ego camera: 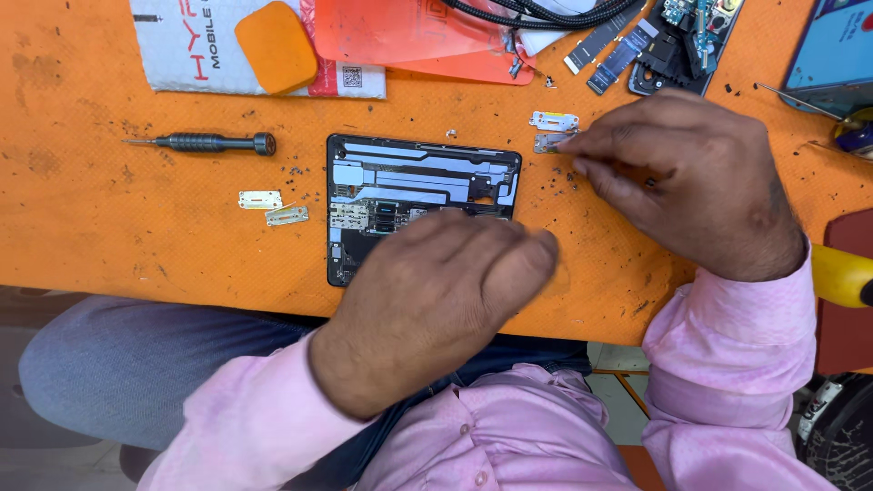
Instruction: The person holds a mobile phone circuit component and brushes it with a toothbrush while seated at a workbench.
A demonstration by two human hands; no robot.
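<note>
An opened phone [414,182] lies back-up on the orange mat [109,209], its dark inner boards and flex cables showing. My left hand [436,291] rests flat over its lower right part, fingers loosely curled, holding nothing that I can see. My right hand [691,182] reaches left, its fingertips pinching a small silver metal bracket [548,142] just right of the phone's top corner. A second bracket [554,119] lies just above it.
A dark screwdriver [205,142] lies left of the phone, with two small metal plates [273,207] below it. A white padded packet [195,45], an orange pad [275,45], red film [409,32], another dismantled phone [687,41] and flex cables [609,45] line the far edge.
</note>
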